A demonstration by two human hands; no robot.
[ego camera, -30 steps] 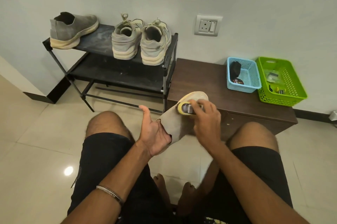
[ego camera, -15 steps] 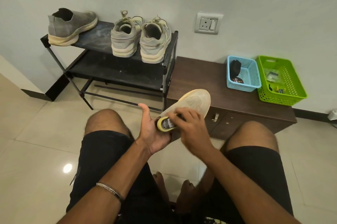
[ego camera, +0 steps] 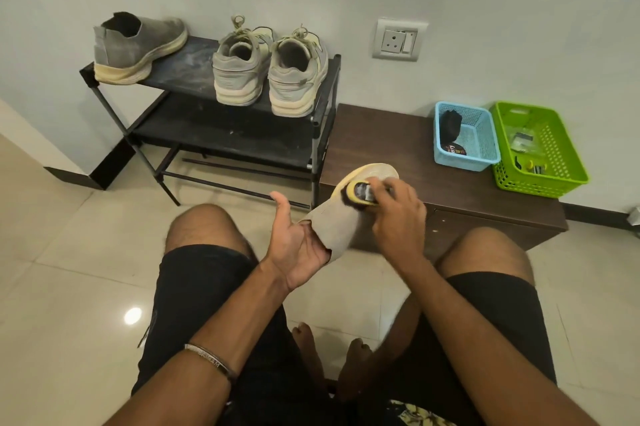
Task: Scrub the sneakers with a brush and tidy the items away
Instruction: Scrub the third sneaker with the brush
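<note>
At frame centre, the left hand [ego camera: 300,245] holds the sneaker [ego camera: 341,217] with fingers tucked inside its opening, thumb free; the right hand [ego camera: 398,214] grips the brush [ego camera: 360,195]. Hard strokes near the toe could lever the shoe loose.

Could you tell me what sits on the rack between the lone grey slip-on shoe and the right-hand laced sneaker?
In the head view, the other laced sneaker sits between them.

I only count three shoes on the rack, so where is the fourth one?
The fourth shoe is in the person's hands at the picture's centre, before the brown cabinet: left hand holds its heel, right hand presses a brush near its toe.
</note>
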